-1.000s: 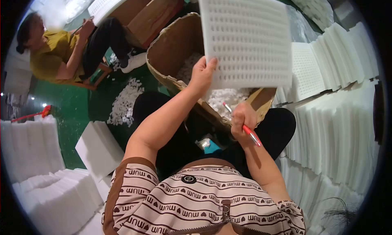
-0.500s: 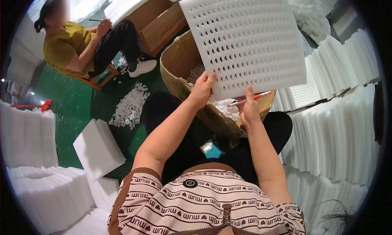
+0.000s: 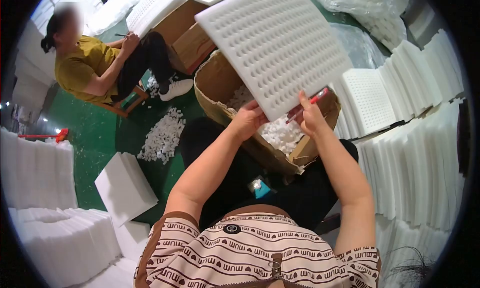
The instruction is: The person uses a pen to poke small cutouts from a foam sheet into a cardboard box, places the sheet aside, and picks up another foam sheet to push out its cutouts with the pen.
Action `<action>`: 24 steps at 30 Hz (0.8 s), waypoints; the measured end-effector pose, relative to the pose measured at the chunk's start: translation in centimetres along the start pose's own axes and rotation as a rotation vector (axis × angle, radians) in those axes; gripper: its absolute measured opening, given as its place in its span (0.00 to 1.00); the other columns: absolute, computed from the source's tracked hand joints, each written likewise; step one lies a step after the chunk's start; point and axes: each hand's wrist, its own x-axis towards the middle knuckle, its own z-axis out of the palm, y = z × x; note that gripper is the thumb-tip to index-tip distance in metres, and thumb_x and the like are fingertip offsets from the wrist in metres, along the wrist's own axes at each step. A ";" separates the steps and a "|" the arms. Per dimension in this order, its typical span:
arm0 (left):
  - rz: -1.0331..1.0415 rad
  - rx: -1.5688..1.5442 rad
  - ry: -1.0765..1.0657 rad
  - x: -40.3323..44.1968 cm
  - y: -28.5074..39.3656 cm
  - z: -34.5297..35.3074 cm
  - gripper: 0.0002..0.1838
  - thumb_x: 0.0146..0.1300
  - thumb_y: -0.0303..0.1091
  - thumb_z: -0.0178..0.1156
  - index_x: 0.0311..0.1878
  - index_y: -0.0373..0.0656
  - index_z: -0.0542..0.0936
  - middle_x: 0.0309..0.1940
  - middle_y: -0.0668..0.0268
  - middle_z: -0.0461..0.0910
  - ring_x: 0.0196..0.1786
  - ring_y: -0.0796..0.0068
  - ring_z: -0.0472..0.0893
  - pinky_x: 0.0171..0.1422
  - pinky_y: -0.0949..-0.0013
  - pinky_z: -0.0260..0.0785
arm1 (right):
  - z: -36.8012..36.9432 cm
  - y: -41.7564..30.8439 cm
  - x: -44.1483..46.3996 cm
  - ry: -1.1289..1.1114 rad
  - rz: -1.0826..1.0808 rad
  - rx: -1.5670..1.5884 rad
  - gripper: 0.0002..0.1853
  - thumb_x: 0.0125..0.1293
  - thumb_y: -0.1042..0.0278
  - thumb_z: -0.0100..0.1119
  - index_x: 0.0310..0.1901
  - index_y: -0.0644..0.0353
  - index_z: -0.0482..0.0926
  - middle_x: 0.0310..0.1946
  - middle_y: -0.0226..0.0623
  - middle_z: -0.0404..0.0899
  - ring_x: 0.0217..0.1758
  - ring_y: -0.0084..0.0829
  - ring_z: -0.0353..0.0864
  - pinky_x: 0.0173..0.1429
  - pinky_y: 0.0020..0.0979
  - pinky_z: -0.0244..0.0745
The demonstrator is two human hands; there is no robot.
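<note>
A white foam sheet with rows of small round holes is held up in front of me, tilted over a cardboard box. My left hand grips its near left corner. Along the near right edge, my right hand holds the sheet with the thumb on top. A red and clear pen is also tucked in the right hand, sticking out past the thumb. Inside the box lie many small white foam pieces, partly hidden by the sheet.
To the left, a co-worker sits on a stool with a thin tool in hand. Foam scraps lie heaped on the green floor. Stacked foam sheets line the right side, with more stacks at left. Plastic bags lie behind.
The foam sheet has swung left and tilted, its far end shifting left. Both hands turned with it, and the pen's angle has become steeper. More of the foam pieces in the box now show.
</note>
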 end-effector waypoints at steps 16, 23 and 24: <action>0.077 0.086 0.230 2.8 0.0 -1.0 0.13 0.62 0.23 0.56 0.50 0.33 0.76 0.43 0.57 0.80 0.41 0.68 0.82 0.44 0.71 0.77 | -1.4 -0.2 6.8 -0.174 0.212 -0.081 0.26 0.64 0.51 0.60 0.52 0.67 0.74 0.43 0.40 0.79 0.41 0.28 0.79 0.43 0.27 0.74; 0.074 0.087 0.218 3.0 -0.9 -1.0 0.14 0.61 0.22 0.57 0.51 0.33 0.76 0.43 0.57 0.80 0.41 0.67 0.82 0.44 0.71 0.77 | -1.5 -0.6 5.6 -0.131 0.125 -0.097 0.26 0.64 0.51 0.60 0.53 0.67 0.73 0.42 0.40 0.79 0.39 0.28 0.78 0.39 0.27 0.75; 0.077 0.094 0.209 3.1 -0.7 -1.0 0.14 0.61 0.22 0.57 0.51 0.33 0.76 0.43 0.57 0.81 0.41 0.67 0.82 0.44 0.71 0.77 | -1.2 -0.8 5.7 -0.133 0.097 -0.102 0.26 0.64 0.51 0.60 0.53 0.67 0.73 0.42 0.40 0.79 0.39 0.28 0.78 0.39 0.27 0.75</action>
